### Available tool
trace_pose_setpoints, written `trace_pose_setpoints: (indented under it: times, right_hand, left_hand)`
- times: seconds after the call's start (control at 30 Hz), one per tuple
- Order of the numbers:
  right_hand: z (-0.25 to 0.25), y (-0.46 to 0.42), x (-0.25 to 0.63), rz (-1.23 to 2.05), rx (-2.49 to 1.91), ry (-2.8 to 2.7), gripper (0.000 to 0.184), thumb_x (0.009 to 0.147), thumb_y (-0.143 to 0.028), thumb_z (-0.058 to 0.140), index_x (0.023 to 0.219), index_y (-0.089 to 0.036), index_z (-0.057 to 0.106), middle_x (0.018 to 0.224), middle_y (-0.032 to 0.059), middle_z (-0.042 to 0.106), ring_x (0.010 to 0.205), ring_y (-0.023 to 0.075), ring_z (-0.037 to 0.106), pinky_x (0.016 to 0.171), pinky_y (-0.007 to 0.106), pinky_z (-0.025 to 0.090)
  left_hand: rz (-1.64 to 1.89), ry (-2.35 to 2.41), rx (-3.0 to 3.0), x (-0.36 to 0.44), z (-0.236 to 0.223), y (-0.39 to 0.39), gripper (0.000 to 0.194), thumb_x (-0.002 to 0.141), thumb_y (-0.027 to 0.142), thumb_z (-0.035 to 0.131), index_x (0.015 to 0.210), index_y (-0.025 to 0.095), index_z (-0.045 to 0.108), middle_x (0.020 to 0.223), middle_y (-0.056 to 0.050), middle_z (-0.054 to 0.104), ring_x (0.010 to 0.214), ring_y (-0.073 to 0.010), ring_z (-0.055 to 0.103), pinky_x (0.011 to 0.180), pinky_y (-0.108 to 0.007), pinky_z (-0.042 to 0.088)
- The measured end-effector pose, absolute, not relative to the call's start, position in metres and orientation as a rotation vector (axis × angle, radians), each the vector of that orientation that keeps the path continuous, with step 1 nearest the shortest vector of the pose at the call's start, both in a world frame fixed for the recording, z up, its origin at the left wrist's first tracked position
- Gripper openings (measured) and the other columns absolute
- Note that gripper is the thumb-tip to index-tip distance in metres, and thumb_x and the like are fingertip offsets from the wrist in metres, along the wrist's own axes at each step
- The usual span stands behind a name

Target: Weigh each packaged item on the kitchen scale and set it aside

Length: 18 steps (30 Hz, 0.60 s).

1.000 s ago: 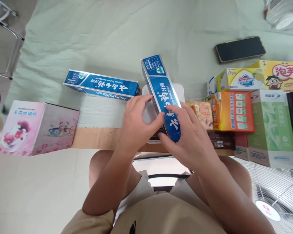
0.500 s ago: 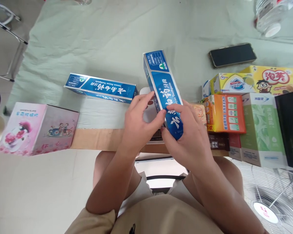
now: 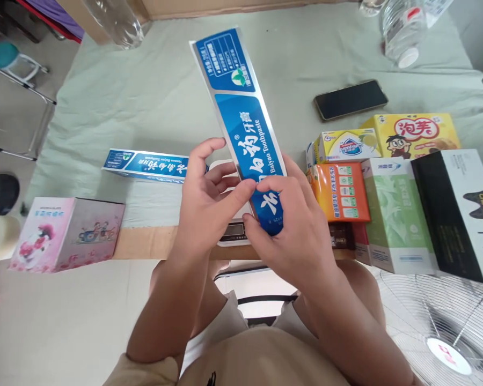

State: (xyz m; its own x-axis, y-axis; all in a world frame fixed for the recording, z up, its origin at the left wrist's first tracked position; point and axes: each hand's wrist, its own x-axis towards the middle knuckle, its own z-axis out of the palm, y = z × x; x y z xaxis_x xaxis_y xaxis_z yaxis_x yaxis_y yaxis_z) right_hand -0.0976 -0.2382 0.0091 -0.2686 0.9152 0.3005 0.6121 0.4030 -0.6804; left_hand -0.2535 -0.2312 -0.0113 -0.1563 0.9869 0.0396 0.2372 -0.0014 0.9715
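Note:
A blue toothpaste box (image 3: 245, 126) is tilted up in front of me, its lettered face toward the camera. My right hand (image 3: 293, 214) grips its lower end, thumb on the near edge and fingers along the right side. My left hand (image 3: 209, 193) holds the lower left edge, thumb on the face and the other fingers curled at the side and partly behind. Beneath the hands sits a white scale (image 3: 225, 239) with a dark display, mostly covered. A second toothpaste box (image 3: 145, 163) lies flat on the table to the left, its right end hidden by my left hand.
A pink cup box (image 3: 68, 233) stands at the left front edge. On the right are an orange pack (image 3: 340, 190), a green box (image 3: 398, 214), a black box (image 3: 451, 214) and yellow boxes (image 3: 416, 134). Behind them lie a phone (image 3: 351, 99) and a plastic bottle (image 3: 404, 32).
The held toothpaste box has been raised closer to the camera, its far end swinging up and left. My left fingers have spread more. The view has shifted, showing more of the table's far side.

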Motion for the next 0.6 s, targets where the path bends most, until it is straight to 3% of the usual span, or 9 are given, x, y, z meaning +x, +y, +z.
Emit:
trace_pose_setpoints:
  times: [0.1, 0.17, 0.3, 0.4, 0.6]
  right_hand:
    - [0.013, -0.230, -0.083, 0.569, -1.318, -1.946, 0.035, 0.097, -0.036, 0.060, 0.129, -0.024, 0.057, 0.158, 0.0199, 0.057, 0.157, 0.0338, 0.048, 0.118, 0.058, 0.052]
    - [0.014, -0.225, -0.070, 0.511, -1.362, -1.896, 0.035, 0.098, -0.038, 0.058, 0.129, -0.023, 0.057, 0.153, 0.0199, 0.060, 0.153, 0.0344, 0.053, 0.115, 0.057, 0.054]
    - [0.012, -0.214, -0.048, 0.424, -1.559, -1.814, 0.027, 0.098, -0.038, 0.057, 0.122, -0.025, 0.062, 0.128, 0.0135, 0.072, 0.123, 0.0305, 0.070, 0.096, 0.048, 0.059]
    - [0.007, -0.209, -0.039, 0.454, -1.660, -1.832, 0.025, 0.097, -0.040, 0.058, 0.116, -0.025, 0.063, 0.121, 0.0117, 0.074, 0.108, 0.0292, 0.072, 0.085, 0.044, 0.057]
    - [0.002, -0.208, -0.038, 0.574, -1.674, -1.956, 0.021, 0.100, -0.038, 0.054, 0.114, -0.024, 0.063, 0.125, 0.0114, 0.075, 0.115, 0.0300, 0.071, 0.091, 0.044, 0.055]
  left_hand:
    - [1.149, 1.461, 1.230, -0.248, -0.003, -0.202, 0.054, 0.096, 0.046, 0.075, 0.142, 0.036, 0.048, 0.114, -0.006, 0.080, 0.101, -0.0256, 0.082, 0.080, -0.043, 0.072]
    - [1.112, 1.473, 1.149, -0.243, 0.001, -0.175, 0.047, 0.096, 0.038, 0.077, 0.135, 0.033, 0.053, 0.105, -0.004, 0.081, 0.094, -0.0249, 0.083, 0.078, -0.043, 0.072]
    - [0.974, 1.516, 1.028, -0.231, 0.004, -0.119, 0.043, 0.092, 0.015, 0.076, 0.126, 0.029, 0.054, 0.095, 0.000, 0.080, 0.090, -0.0239, 0.084, 0.082, -0.045, 0.072]
    - [0.919, 1.490, 0.971, -0.219, 0.001, -0.089, 0.044, 0.088, 0.004, 0.074, 0.120, 0.028, 0.053, 0.094, 0.000, 0.079, 0.091, -0.0249, 0.083, 0.083, -0.047, 0.071]
    - [0.881, 1.469, 1.017, -0.206, -0.028, -0.060, 0.044, 0.082, 0.002, 0.076, 0.111, 0.027, 0.055, 0.091, 0.000, 0.078, 0.090, -0.0269, 0.082, 0.077, -0.047, 0.070]
